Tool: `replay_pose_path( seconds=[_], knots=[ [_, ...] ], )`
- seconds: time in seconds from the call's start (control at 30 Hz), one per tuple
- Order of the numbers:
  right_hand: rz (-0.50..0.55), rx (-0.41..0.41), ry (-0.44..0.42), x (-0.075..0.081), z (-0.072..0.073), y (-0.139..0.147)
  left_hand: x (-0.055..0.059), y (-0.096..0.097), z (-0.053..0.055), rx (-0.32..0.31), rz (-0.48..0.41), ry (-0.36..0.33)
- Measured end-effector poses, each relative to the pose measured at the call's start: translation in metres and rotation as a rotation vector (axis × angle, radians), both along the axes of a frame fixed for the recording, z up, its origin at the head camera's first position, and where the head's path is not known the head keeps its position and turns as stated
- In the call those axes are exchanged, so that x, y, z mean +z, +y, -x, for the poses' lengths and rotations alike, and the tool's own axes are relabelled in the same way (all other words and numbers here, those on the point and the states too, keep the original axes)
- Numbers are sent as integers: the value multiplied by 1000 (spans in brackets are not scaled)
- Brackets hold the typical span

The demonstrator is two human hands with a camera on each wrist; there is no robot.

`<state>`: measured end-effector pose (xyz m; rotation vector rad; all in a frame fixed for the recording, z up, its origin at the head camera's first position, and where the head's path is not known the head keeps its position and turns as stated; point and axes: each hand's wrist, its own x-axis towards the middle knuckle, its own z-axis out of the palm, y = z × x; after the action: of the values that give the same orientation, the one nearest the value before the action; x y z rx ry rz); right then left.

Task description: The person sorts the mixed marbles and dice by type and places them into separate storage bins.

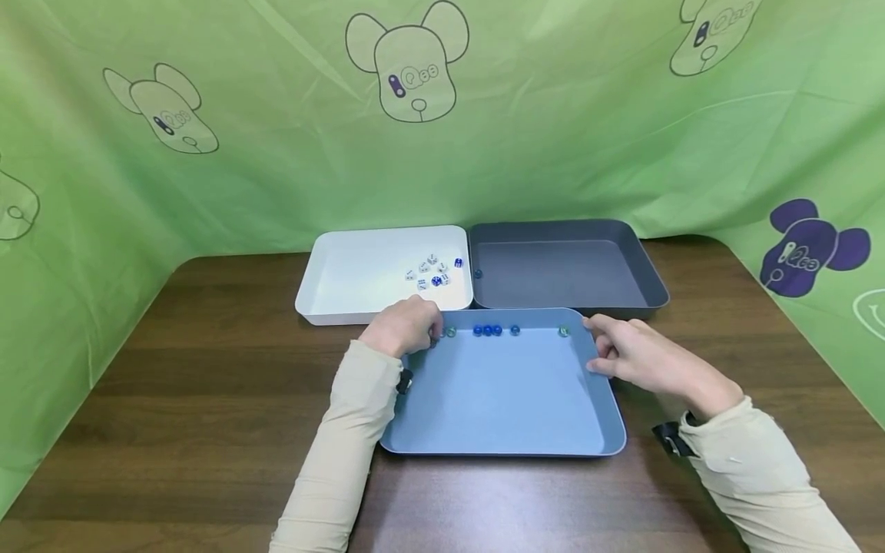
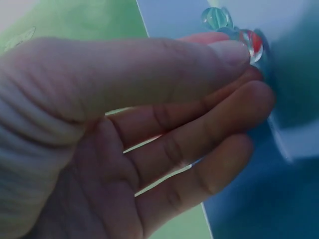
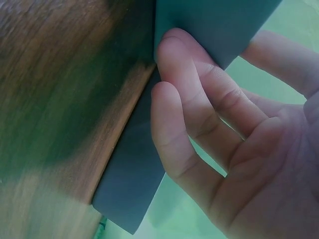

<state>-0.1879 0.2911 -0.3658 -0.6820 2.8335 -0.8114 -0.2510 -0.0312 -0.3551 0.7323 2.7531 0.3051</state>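
At the back left corner of the blue tray [image 1: 501,392], my left hand [image 1: 402,326] pinches a clear marble with a red swirl [image 2: 255,44] between thumb and index finger. Its other fingers curve loosely below. Beside that marble lies a clear marble with green streaks [image 2: 215,18]. More marbles line the tray's back wall: several blue ones [image 1: 488,330], a dark one [image 1: 515,330] and a greenish one [image 1: 563,331]. My right hand [image 1: 639,357] grips the tray's right wall near the back corner, with fingers against the outer side [image 3: 209,37].
Behind stands a white tray [image 1: 359,269] with several clear dice [image 1: 422,284] and blue dice [image 1: 436,281]. Next to it is a dark grey tray [image 1: 567,269] with one dark marble [image 1: 478,273]. A green printed cloth [image 1: 276,153] hangs behind the wooden table [image 1: 207,399].
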Motion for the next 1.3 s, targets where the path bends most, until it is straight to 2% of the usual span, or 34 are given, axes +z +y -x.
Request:
replay_pose_path(
  seconds=[0.3,0.7,0.83,1.0,1.1,1.3],
  knots=[
    [5,-6,-5,0,-1,3,-3,7,1,1,60,-19],
    [-8,4,14,0,-1,6,-3,14,1,-47,97,7],
    [-3,19,1,1,1,2,-2,11,-2,-57,45,42],
    [-1,14,-7,2,1,1,2,11,-3,-128,-54,95],
    [-5,9,-9,3,0,3,5,13,0,-168,-70,115],
    [7,15,-28,2,-1,4,18,16,5,-185,-67,163]
  ],
)
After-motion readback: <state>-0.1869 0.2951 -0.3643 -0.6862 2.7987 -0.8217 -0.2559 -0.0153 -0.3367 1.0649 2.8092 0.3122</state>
